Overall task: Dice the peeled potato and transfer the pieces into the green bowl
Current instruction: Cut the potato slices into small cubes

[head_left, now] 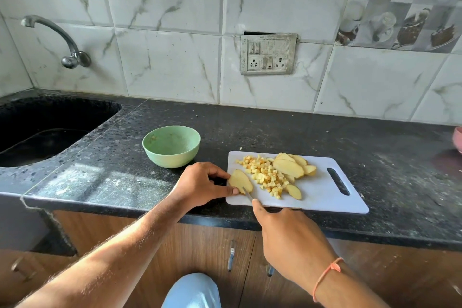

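A white cutting board (322, 192) lies on the black counter. On it sit a heap of small potato dice (266, 175) and several potato slices (291, 166) stacked behind them. My left hand (200, 184) pinches one flat potato slice (240, 181) at the board's left end. My right hand (290, 237) grips a knife (247, 194); its thin blade touches that slice, and the handle is hidden in my fist. The green bowl (171, 145) stands left of the board, holding only a few specks.
A dark sink (47, 130) with a wall tap (53, 37) lies at the left. A pink bowl (458, 139) shows at the right edge. A socket panel (268, 54) is on the tiled wall. Cabinet doors with handles hang below the counter's front edge.
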The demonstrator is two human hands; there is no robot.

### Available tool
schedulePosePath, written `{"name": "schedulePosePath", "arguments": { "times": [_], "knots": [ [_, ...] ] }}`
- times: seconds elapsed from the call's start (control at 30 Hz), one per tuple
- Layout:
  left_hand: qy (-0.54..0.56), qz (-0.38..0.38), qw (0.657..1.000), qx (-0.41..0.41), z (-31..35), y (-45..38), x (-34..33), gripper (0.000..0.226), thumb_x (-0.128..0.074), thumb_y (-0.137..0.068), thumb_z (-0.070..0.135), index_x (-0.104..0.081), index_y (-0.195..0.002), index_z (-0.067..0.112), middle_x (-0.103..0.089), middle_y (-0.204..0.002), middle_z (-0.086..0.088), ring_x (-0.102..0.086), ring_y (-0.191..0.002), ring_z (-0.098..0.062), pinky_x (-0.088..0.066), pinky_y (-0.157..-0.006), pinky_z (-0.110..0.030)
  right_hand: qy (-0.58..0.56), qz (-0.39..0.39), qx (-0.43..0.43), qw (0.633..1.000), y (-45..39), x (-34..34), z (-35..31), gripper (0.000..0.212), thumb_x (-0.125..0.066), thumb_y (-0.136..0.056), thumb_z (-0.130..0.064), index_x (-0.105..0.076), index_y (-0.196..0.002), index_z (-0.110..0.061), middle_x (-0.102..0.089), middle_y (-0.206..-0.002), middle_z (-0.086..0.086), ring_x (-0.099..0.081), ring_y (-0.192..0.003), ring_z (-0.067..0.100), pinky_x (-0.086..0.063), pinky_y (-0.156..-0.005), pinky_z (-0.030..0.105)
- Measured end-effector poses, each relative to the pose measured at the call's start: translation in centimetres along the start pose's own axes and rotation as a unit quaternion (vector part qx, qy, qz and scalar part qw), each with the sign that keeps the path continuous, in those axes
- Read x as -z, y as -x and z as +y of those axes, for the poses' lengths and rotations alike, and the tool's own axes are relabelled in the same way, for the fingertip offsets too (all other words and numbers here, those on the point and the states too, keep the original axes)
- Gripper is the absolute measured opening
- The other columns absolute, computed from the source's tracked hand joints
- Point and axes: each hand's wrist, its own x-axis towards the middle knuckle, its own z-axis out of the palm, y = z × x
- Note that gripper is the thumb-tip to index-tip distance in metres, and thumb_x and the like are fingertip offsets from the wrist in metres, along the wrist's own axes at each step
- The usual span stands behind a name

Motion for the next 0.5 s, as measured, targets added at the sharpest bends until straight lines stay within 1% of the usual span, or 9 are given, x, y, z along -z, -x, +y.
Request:
{"name": "schedulePosePath", "arguments": {
  "times": [0.1,0.17,0.2,0.3,0.37,0.4,0.47,0.5],
  "knots": [
    [-0.005,0.0,1.0,-0.002,0.1,0.1,0.0,0.048,-0.094,-0.06,0.066,-0.081,-0.098,0.04,-0.074,-0.098,0.022,-0.064,-0.077,0.004,-0.051,-0.067,-0.016,-0.007,0.011,0.003,1.0,1.4,0.0,0.3,0.065,-0.04,-0.104,-0.015,-0.017,-0.163,-0.027,-0.052,-0.07,-0.001,-0.052,-0.061,0.018,-0.037,-0.049,0.033],
    [-0.001,0.002,1.0,0.001,0.2,0.2,0.0,0.047,-0.095,-0.059,0.066,-0.082,-0.095,0.039,-0.074,-0.097,0.021,-0.064,-0.078,0.003,-0.055,-0.069,-0.02,-0.009,0.012,-0.005,1.0,2.0,0.4,0.4,0.065,-0.037,-0.104,-0.013,-0.016,-0.163,-0.028,-0.051,-0.069,-0.002,-0.048,-0.059,0.016,-0.031,-0.047,0.032],
    [0.003,0.002,1.0,0.003,0.2,0.1,0.0,0.046,-0.095,-0.058,0.066,-0.081,-0.094,0.04,-0.074,-0.096,0.021,-0.065,-0.078,0.001,-0.057,-0.07,-0.023,-0.011,0.012,-0.01,1.0,2.1,0.6,0.5,0.065,-0.036,-0.103,-0.012,-0.016,-0.163,-0.028,-0.051,-0.069,-0.002,-0.046,-0.058,0.015,-0.031,-0.047,0.031],
    [0.005,-0.003,1.0,0.007,0.1,0.1,0.1,0.048,-0.094,-0.056,0.068,-0.081,-0.091,0.039,-0.075,-0.093,0.02,-0.067,-0.076,-0.004,-0.059,-0.072,-0.03,-0.01,0.019,-0.02,1.0,2.2,1.3,0.5,0.066,-0.037,-0.104,-0.015,-0.015,-0.164,-0.03,-0.054,-0.07,-0.005,-0.052,-0.062,0.012,-0.044,-0.052,0.03],
    [0.003,-0.008,1.0,0.005,0.1,0.0,0.2,0.047,-0.094,-0.057,0.068,-0.081,-0.092,0.038,-0.076,-0.093,0.021,-0.068,-0.08,-0.005,-0.06,-0.076,-0.031,-0.011,0.037,-0.025,0.999,1.7,1.6,0.3,0.064,-0.038,-0.105,-0.017,-0.017,-0.163,-0.03,-0.054,-0.071,-0.006,-0.053,-0.061,0.011,-0.046,-0.051,0.027],
    [0.004,-0.011,1.0,0.003,0.1,0.0,0.2,0.045,-0.094,-0.059,0.067,-0.082,-0.092,0.038,-0.076,-0.094,0.021,-0.069,-0.082,-0.005,-0.06,-0.078,-0.032,-0.02,0.046,-0.026,0.998,1.4,1.7,0.3,0.063,-0.039,-0.105,-0.018,-0.019,-0.163,-0.03,-0.058,-0.075,-0.004,-0.055,-0.063,0.011,-0.05,-0.053,0.027],
    [0.005,-0.014,1.0,-0.002,0.1,0.1,0.3,0.042,-0.093,-0.062,0.064,-0.082,-0.093,0.038,-0.076,-0.096,0.022,-0.069,-0.084,-0.005,-0.06,-0.08,-0.034,-0.034,0.055,-0.025,0.998,0.4,1.6,0.0,0.06,-0.042,-0.106,-0.02,-0.025,-0.162,-0.03,-0.067,-0.087,0.0,-0.063,-0.071,0.013,-0.06,-0.062,0.031],
    [0.007,-0.015,1.0,-0.005,0.0,0.1,0.3,0.041,-0.093,-0.063,0.064,-0.082,-0.093,0.038,-0.076,-0.097,0.022,-0.069,-0.084,-0.005,-0.06,-0.081,-0.034,-0.047,0.051,-0.024,0.997,-0.1,1.5,-0.2,0.058,-0.043,-0.106,-0.02,-0.029,-0.161,-0.03,-0.068,-0.092,0.001,-0.065,-0.074,0.014,-0.061,-0.065,0.033]
  ]
}}
